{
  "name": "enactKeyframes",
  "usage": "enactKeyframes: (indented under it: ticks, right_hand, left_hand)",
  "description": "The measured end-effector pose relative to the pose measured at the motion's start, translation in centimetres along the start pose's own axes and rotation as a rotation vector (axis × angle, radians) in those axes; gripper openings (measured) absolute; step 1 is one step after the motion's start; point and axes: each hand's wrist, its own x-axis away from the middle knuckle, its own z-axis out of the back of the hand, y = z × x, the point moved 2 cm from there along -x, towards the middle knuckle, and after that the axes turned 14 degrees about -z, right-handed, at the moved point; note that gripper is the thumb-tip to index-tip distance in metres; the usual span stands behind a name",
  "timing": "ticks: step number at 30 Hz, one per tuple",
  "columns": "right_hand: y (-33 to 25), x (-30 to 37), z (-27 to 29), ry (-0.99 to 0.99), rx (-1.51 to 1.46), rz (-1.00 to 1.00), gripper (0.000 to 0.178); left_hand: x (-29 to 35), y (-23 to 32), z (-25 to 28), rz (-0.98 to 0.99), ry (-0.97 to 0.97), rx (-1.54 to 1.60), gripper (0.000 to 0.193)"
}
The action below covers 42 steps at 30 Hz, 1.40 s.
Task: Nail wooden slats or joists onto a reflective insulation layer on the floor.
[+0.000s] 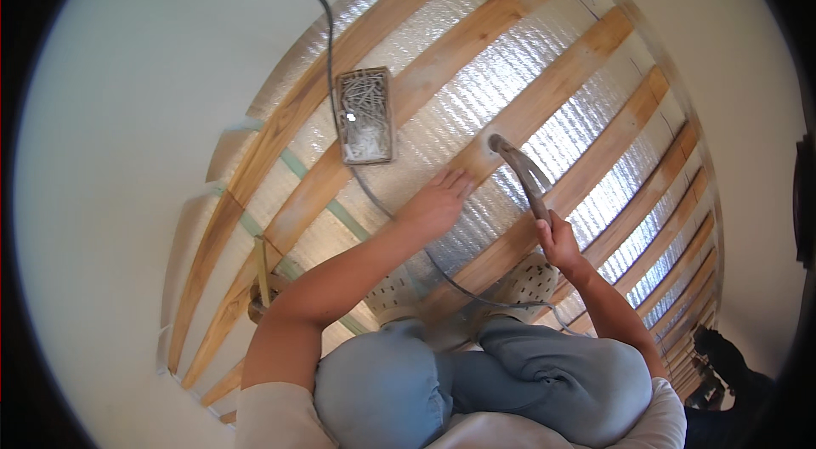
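My right hand (561, 242) is closed round the lower handle of a claw hammer (529, 181). The hammer's head rests at or just over a wooden batten (544, 122) that runs slantwise in front of me. Whatever lies under the hammer's face is hidden. On the same batten, a little nearer and to the left of the hammer head, my left hand (436, 204) lies with its fingers stretched out flat. Beyond that hand stands an open box (365, 115) of pale nails or screws, close to the neighbouring batten.
Several parallel battens (625, 139) cross a silvery foil underlay (459, 101). A dark cable (330, 41) snakes past the box and round my perforated shoes (521, 289). At the left, a yellow strip (263, 271) stands by a roundish object. Pale walls (153, 109) border the floor.
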Motion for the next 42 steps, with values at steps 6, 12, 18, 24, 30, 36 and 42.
enactKeyframes:
  ticks: [6, 12, 18, 24, 30, 36, 42]
  right_hand:
    - [-0.1, -0.2, 0.5, 0.041, 0.105, -0.061, 0.051]
    - [0.9, 0.5, -0.1, 0.048, 0.007, -0.151, 0.056]
    - [0.5, 0.9, -0.3, 0.071, 0.006, -0.109, 0.056]
    - [1.8, 0.3, -0.8, 0.041, -0.024, -0.155, 0.056]
    - [1.5, 1.1, 0.0, 0.054, -0.02, -0.192, 0.055]
    - [1.2, 1.3, -0.4, 0.011, -0.004, -0.232, 0.054]
    - [1.5, 2.5, -0.4, 0.01, -0.024, -0.25, 0.056]
  left_hand:
    - [0.1, -0.4, 2.7, -0.053, 0.193, -0.018, 0.037]
    - [5.0, -8.5, 7.1, 0.461, 0.394, -0.356, 0.008]
    - [7.5, -12.6, 11.1, 0.455, 0.575, -0.204, 0.009]
    - [6.9, -13.8, 11.0, 0.326, 0.456, -0.33, 0.016]
    - [6.6, -13.5, 11.7, 0.314, 0.565, -0.206, 0.008]
    - [2.0, -8.2, 10.6, 0.477, 0.822, 0.252, 0.007]
    - [-5.5, -4.3, 3.8, 0.533, 0.623, 0.768, 0.014]
